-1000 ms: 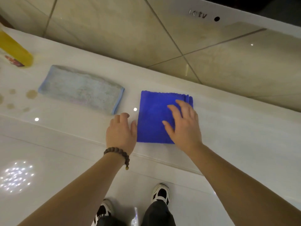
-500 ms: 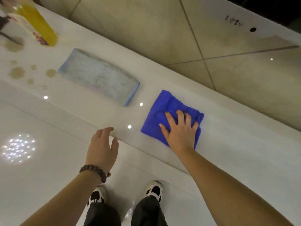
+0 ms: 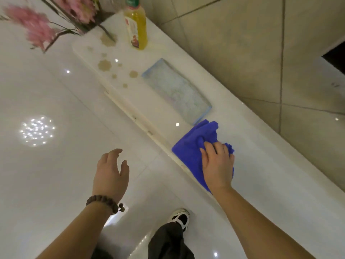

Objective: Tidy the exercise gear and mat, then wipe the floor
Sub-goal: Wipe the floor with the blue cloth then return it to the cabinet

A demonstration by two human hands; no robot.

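right hand [image 3: 217, 168] fingers bunch fuzzy blue cloth [image 3: 190, 146] | left hand [image 3: 111, 174] fingers relaxed, empty

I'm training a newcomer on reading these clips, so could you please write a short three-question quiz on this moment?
1. True or false: the right hand grips the blue cloth on the white ledge.
2. Which lies nearest the blue cloth? A. the yellow bottle B. the pale folded towel C. the pink flowers
3. Fill in: the left hand, with a bead bracelet at its wrist, holds ____.

Key: 1 true, its fingers are curled into the bunched cloth. 2 B. 3 nothing, it hangs open above the glossy floor.
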